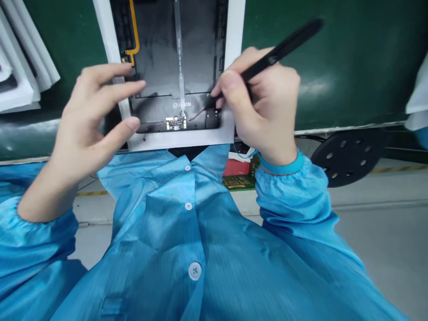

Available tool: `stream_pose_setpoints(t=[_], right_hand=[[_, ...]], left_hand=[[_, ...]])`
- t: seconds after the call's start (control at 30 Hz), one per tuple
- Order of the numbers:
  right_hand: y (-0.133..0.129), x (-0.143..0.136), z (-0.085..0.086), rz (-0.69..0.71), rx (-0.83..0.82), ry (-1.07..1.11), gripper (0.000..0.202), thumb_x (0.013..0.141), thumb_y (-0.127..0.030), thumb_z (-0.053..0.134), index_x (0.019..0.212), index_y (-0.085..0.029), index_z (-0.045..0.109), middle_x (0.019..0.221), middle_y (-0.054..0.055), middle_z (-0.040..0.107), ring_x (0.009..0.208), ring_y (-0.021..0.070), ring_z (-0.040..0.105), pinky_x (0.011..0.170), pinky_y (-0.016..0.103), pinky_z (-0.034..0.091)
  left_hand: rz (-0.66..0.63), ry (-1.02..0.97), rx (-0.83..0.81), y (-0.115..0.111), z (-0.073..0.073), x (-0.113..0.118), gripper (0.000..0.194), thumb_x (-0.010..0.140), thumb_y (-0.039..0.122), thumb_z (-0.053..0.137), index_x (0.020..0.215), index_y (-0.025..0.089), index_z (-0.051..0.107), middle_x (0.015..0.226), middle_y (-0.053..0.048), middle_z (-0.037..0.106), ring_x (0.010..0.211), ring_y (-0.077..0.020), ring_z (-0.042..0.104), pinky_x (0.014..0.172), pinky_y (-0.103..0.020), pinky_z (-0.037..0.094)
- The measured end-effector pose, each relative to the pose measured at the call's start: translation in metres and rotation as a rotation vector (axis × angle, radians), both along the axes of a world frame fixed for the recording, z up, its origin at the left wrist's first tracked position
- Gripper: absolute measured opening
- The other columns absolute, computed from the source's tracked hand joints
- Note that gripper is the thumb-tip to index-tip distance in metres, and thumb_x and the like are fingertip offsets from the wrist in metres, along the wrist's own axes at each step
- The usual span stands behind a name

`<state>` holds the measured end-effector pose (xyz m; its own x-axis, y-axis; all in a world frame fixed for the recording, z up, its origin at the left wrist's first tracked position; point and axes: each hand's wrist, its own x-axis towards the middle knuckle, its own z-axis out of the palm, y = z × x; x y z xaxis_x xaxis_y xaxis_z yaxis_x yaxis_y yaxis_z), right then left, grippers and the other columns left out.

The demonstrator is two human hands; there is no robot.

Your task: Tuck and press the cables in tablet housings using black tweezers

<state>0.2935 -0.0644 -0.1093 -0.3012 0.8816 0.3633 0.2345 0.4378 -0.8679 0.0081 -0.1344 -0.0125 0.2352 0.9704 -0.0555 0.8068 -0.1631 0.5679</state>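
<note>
A black tablet housing (pixel 157 49) lies inside-up on a white sheet or tray (pixel 183 139). A small circuit board (pixel 176 123) sits at its near edge, with a pale ribbon cable (pixel 179 49) running away from it. An orange flex cable (pixel 135 31) lines the far left side. My right hand (pixel 267 102) grips a slim black pen-shaped tool (pixel 290 43), its lower tip down by a thin dark wire (pixel 198 115) at the housing's near right corner. My left hand (pixel 88 104) hovers at the housing's left edge, fingers spread and holding nothing.
A green mat (pixel 337 67) covers the bench. White padded pieces (pixel 28 58) are stacked at the left. Below the bench edge are a round black stool seat (pixel 349 158) and red and green items (pixel 236 167). A blue band (pixel 282 167) circles my right wrist.
</note>
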Motion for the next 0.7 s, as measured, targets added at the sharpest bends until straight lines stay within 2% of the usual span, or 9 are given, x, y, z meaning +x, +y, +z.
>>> stream_pose_setpoints(t=[0.07,0.1,0.17,0.23,0.33,0.4,0.5,0.6,0.7], right_hand=[[-0.003,0.0,-0.006,-0.115,-0.096,0.25,0.038,0.112,-0.058,0.057,0.091,-0.029,0.07,0.092,0.002,0.073,0.082,0.0198,0.068,0.093,0.037,0.058],[-0.005,0.002,-0.008,-0.161,-0.156,0.394,0.034,0.11,-0.057,0.061,0.092,-0.029,0.069,0.094,0.002,0.072,0.087,0.0207,0.069,0.092,0.037,0.061],[-0.009,0.007,-0.008,-0.162,-0.315,0.59,0.034,0.108,-0.058,0.064,0.09,-0.03,0.065,0.11,0.003,0.076,0.109,0.0234,0.074,0.098,0.04,0.065],[-0.014,0.015,-0.002,-0.085,-0.513,0.665,0.039,0.107,-0.062,0.064,0.086,-0.029,0.062,0.133,0.003,0.077,0.136,0.0259,0.07,0.108,0.047,0.065],[-0.019,0.026,0.01,0.026,-0.721,0.73,0.037,0.103,-0.062,0.073,0.086,-0.029,0.069,0.144,0.0,0.077,0.154,0.0281,0.062,0.12,0.055,0.061],[-0.019,0.031,0.015,0.049,-0.792,0.797,0.036,0.097,-0.062,0.081,0.084,-0.029,0.074,0.141,0.001,0.08,0.152,0.0293,0.064,0.122,0.055,0.061],[-0.013,0.036,0.015,0.045,-0.89,0.849,0.038,0.086,-0.062,0.092,0.08,-0.028,0.078,0.136,0.006,0.083,0.148,0.0325,0.067,0.12,0.052,0.063],[-0.006,0.039,0.015,0.04,-0.948,0.864,0.041,0.074,-0.061,0.101,0.077,-0.026,0.08,0.131,0.01,0.085,0.145,0.0343,0.07,0.119,0.05,0.063],[-0.002,0.039,0.015,0.071,-0.975,0.817,0.045,0.069,-0.064,0.102,0.076,-0.025,0.081,0.132,0.012,0.084,0.144,0.0339,0.071,0.12,0.045,0.061]], left_hand=[[0.235,-0.27,-0.081,-0.002,0.011,0.005,0.048,0.096,0.041,0.073,0.145,0.041,0.072,0.161,0.011,0.059,0.162,-0.0256,0.046,0.138,-0.048,0.036],[0.376,-0.419,-0.147,-0.001,0.018,0.008,0.044,0.093,0.036,0.073,0.137,0.04,0.076,0.157,0.012,0.062,0.16,-0.0251,0.048,0.137,-0.048,0.04],[0.625,-0.673,-0.292,0.004,0.03,0.013,0.028,0.091,0.027,0.071,0.118,0.03,0.079,0.147,0.006,0.068,0.154,-0.0265,0.056,0.133,-0.05,0.047],[0.77,-0.795,-0.402,0.013,0.039,0.017,0.015,0.093,0.023,0.069,0.108,0.02,0.073,0.146,-0.003,0.069,0.145,-0.0294,0.063,0.129,-0.054,0.052],[0.803,-0.809,-0.48,0.031,0.041,0.021,0.018,0.099,0.026,0.064,0.114,0.015,0.065,0.138,-0.012,0.071,0.123,-0.0269,0.073,0.124,-0.052,0.054],[0.793,-0.761,-0.526,0.045,0.035,0.023,0.021,0.101,0.027,0.06,0.118,0.015,0.063,0.122,-0.013,0.074,0.104,-0.0224,0.074,0.113,-0.044,0.058],[0.76,-0.671,-0.569,0.065,0.023,0.027,0.016,0.103,0.026,0.059,0.108,0.013,0.065,0.099,-0.01,0.072,0.081,-0.0161,0.067,0.093,-0.034,0.059],[0.732,-0.57,-0.551,0.077,0.014,0.032,0.018,0.107,0.029,0.065,0.102,0.011,0.068,0.093,-0.005,0.068,0.078,-0.0133,0.063,0.083,-0.03,0.059],[0.7,-0.497,-0.519,0.081,0.011,0.037,0.026,0.108,0.038,0.073,0.111,0.012,0.07,0.104,-0.004,0.071,0.09,-0.0144,0.069,0.085,-0.031,0.063]])
